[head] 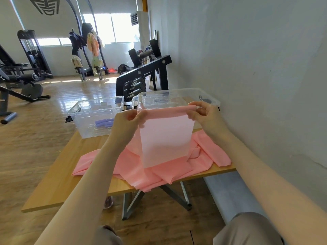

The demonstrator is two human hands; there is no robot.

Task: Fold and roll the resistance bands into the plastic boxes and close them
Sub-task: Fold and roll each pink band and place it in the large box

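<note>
We took the table [58, 181] as our landmark and read the scene from left to right. On its far left corner stood an open box [96, 117], with what looked like purple bands [104, 123] already rolled and lying on its floor; we judged that part of the task partly done, though the box was not yet closed. Over the middle of the table our left hand [127, 123] was raised, thumb and fingers pinching the left end of the rolled top edge of the pink band [167, 138]. From that edge the band hung down as a flat sheet, and the rest of it lay loose and crumpled across the table's near edge, one fold spilling over the front. Our right hand [205, 114] pinched the right end of the same edge, at about the same height as the left. Behind our hands, on the table's far right corner near the wall [256, 59], stood a second clear box [178, 99]; we could not tell whether it held anything, and what looked like a lid lay on or against it. Beyond the table's far edge stood a dumbbell rack [141, 80]. We judged the pink band barely begun: only a turn or so was rolled at the top, so nearly all its length was left to roll, then to be placed in a box, and both boxes to be closed
</note>
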